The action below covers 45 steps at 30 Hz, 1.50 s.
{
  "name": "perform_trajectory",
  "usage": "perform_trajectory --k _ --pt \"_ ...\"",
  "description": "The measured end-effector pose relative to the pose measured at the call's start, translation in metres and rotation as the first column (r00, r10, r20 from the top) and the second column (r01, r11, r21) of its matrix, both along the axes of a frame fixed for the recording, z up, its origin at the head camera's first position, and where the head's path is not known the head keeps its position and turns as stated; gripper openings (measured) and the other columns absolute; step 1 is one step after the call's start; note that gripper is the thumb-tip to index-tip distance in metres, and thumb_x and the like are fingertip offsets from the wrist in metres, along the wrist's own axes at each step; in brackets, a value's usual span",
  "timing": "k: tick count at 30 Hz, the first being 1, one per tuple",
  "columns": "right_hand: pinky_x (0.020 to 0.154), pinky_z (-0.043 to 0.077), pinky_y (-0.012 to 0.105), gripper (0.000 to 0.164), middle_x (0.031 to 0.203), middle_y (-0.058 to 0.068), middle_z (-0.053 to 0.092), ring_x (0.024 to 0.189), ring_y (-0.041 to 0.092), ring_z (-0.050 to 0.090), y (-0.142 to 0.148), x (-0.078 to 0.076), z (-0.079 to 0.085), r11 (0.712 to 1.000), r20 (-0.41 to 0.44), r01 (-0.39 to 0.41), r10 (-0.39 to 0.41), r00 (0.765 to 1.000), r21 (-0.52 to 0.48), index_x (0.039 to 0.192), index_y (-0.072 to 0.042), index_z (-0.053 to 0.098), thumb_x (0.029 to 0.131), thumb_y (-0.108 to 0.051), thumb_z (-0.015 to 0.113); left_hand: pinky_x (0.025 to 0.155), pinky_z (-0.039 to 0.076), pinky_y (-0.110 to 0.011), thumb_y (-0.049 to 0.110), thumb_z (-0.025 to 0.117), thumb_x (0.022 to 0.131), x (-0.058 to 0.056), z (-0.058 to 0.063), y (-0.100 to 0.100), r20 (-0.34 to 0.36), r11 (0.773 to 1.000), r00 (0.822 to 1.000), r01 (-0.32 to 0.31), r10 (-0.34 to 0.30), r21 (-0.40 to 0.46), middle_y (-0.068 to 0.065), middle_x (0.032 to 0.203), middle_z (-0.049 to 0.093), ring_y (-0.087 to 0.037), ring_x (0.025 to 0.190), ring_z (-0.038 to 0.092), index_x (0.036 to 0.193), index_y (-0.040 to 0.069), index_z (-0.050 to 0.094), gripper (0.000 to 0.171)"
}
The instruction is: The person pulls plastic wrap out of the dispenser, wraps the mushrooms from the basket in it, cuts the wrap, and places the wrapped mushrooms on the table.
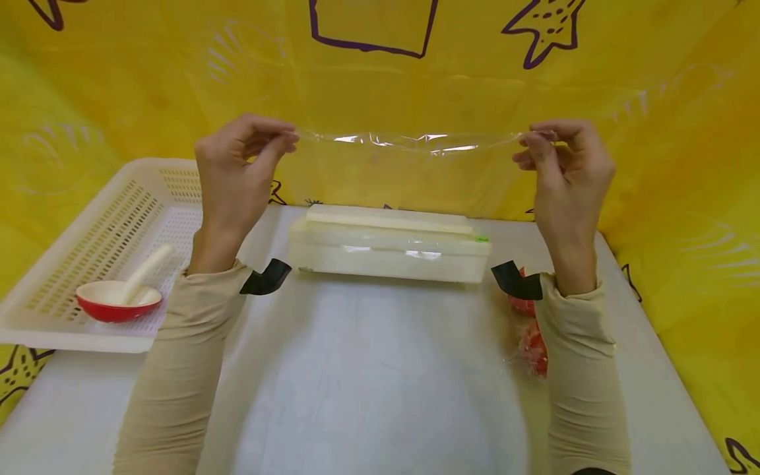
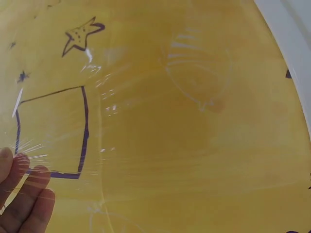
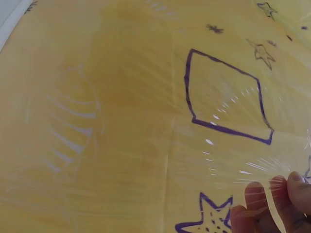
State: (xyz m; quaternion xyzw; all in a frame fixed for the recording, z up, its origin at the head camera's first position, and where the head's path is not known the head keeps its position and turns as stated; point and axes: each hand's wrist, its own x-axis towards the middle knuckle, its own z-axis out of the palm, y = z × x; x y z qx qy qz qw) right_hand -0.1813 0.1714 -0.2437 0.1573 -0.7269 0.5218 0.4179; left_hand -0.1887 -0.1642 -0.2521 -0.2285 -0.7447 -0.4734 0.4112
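Right of the white basket (image 1: 89, 339), our left hand (image 1: 234, 178) pinches 1 end of the clear film (image 1: 410, 144), which spans the gap beyond its fingertips, above the pale box (image 1: 388, 256), to our right hand (image 1: 572, 178), whose thumb and fingers pinch the other end.

The person's sleeved left forearm (image 1: 181, 369) and right forearm (image 1: 584, 389) reach over the desk (image 1: 380, 376) toward its far edge. The left hand (image 1: 240, 171) and right hand (image 1: 572, 175) are raised about level, well apart, each pinching between thumb and fingers.
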Motion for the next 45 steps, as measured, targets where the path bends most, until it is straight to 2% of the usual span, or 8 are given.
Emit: perform_trajectory --k 5,10,14,23,27,31,37,45 --pt "0.069 0.056 0.018 0.008 0.09 -0.008 0.065 0.067 0.008 0.067 0.002 0.011 -0.004 1.0 0.022 -0.015 0.015 1.0 -0.016 0.099 -0.011 0.067 0.094 -0.006 0.064 0.074 0.055 -0.014 0.002 0.072 0.088 0.011 -0.002 -0.003 0.015 0.999 1.0 0.009 -0.009 -0.03 -0.02 0.089 0.074 0.009 0.075 0.066 0.095 -0.008 0.074 0.012" --pt "0.066 0.057 0.018 0.011 0.089 -0.001 0.069 0.069 0.01 0.068 0.009 0.029 -0.013 0.994 0.045 -0.099 0.101 0.994 -0.049 0.101 -0.009 0.067 0.094 -0.002 0.064 0.076 0.054 -0.014 0.001 0.073 0.087 0.029 -0.008 -0.005 0.11 0.999 0.994 0.022 -0.019 -0.024 -0.013 0.088 0.074 0.005 0.076 0.066 0.095 -0.008 0.072 0.012" --pt "0.065 0.058 0.019 0.009 0.086 0.004 0.071 0.07 0.012 0.069 0.016 0.043 -0.022 0.966 0.023 -0.242 0.245 0.969 -0.094 0.1 0.004 0.066 0.092 0.007 0.062 0.078 0.055 -0.015 -0.008 0.071 0.085 0.044 -0.014 -0.009 0.181 0.992 0.975 0.122 -0.128 0.043 0.006 0.087 0.072 -0.004 0.079 0.066 0.092 -0.011 0.07 0.008" --pt "0.069 0.056 0.016 0.012 0.09 0.003 0.068 0.072 0.012 0.065 0.033 0.083 -0.048 0.905 0.082 -0.423 0.426 0.901 -0.056 0.102 0.019 0.059 0.091 0.015 0.057 0.075 0.054 -0.016 -0.024 0.064 0.079 0.081 -0.035 -0.026 0.248 0.897 0.863 0.415 -0.44 0.149 -0.002 0.089 0.071 -0.013 0.082 0.063 0.091 -0.005 0.072 0.024" --pt "0.074 0.055 0.013 0.013 0.096 0.002 0.067 0.078 0.011 0.064 0.038 0.101 -0.059 0.905 0.137 -0.426 0.422 0.896 -0.004 0.102 0.018 0.058 0.09 0.016 0.057 0.074 0.054 -0.017 -0.026 0.065 0.077 0.094 -0.045 -0.035 0.243 0.837 0.801 0.528 -0.547 0.14 -0.004 0.089 0.071 -0.013 0.08 0.063 0.092 -0.009 0.069 0.022" --pt "0.08 0.054 0.013 0.014 0.099 0.004 0.068 0.087 0.011 0.064 0.043 0.119 -0.073 0.887 0.174 -0.462 0.455 0.874 -0.001 0.1 0.019 0.059 0.087 0.02 0.058 0.078 0.054 -0.017 -0.023 0.067 0.077 0.106 -0.056 -0.042 0.245 0.795 0.762 0.603 -0.599 0.067 -0.003 0.091 0.071 -0.011 0.081 0.063 0.094 -0.006 0.07 0.024" --pt "0.071 0.054 0.012 0.017 0.102 -0.004 0.068 0.085 0.005 0.063 0.049 0.142 -0.097 0.881 0.276 -0.472 0.446 0.851 0.03 0.1 0.008 0.063 0.087 0.018 0.06 0.075 0.052 -0.016 -0.019 0.069 0.079 0.122 -0.076 -0.047 0.3 0.784 0.755 0.619 -0.583 -0.034 0.0 0.087 0.069 -0.008 0.078 0.061 0.098 0.005 0.072 0.031" --pt "0.067 0.054 0.017 0.023 0.091 0.005 0.064 0.079 0.012 0.061 0.052 0.148 -0.13 0.756 0.23 -0.654 0.642 0.731 -0.029 0.1 0.008 0.062 0.083 0.024 0.059 0.073 0.051 -0.018 -0.019 0.07 0.077 0.14 -0.096 -0.048 0.403 0.81 0.767 0.579 -0.5 -0.098 0.005 0.084 0.066 -0.004 0.077 0.061 0.095 0.016 0.07 0.039"
